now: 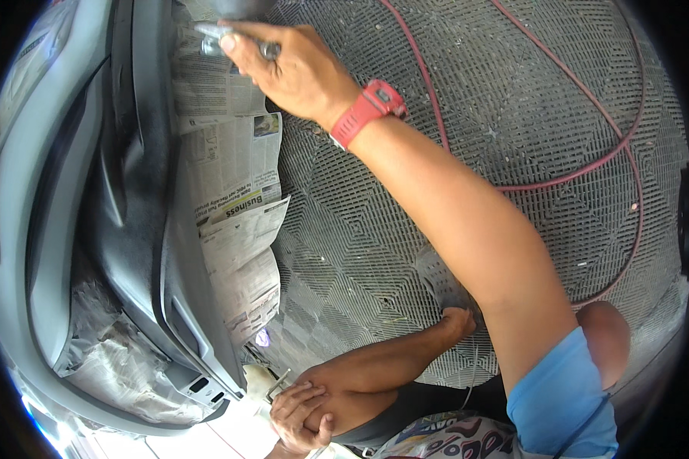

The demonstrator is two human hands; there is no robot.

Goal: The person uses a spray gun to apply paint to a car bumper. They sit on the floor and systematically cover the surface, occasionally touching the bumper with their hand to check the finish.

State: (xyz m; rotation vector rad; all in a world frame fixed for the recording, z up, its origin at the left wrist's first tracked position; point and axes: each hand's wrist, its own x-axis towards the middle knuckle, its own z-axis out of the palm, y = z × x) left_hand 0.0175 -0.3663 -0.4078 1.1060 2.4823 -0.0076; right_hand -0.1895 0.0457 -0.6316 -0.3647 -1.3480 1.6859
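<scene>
My right hand (287, 73), with a red watch (371, 111) at its wrist, reaches far forward. Its fingers are wrapped round a metal spray gun (214, 34), partly hidden by the hand and blurred. Just left of it stands a large curved car panel (130, 245), grey and black, which looks like an inner car door. The gun looks apart from the panel. Newspaper sheets (233, 168) line the panel's right edge, and more masking paper (122, 367) covers its lower part. My left hand (298, 413) lies on my bent knee with fingers stretched out, holding nothing.
A red hose (559, 180) loops over the grey ribbed floor mat (352, 214) on the right. My foot (459, 321) rests on the mat below my right arm. A small block of switches (199, 386) sits at the panel's near end. A rounded grey shape (245, 6) is cut off at the top.
</scene>
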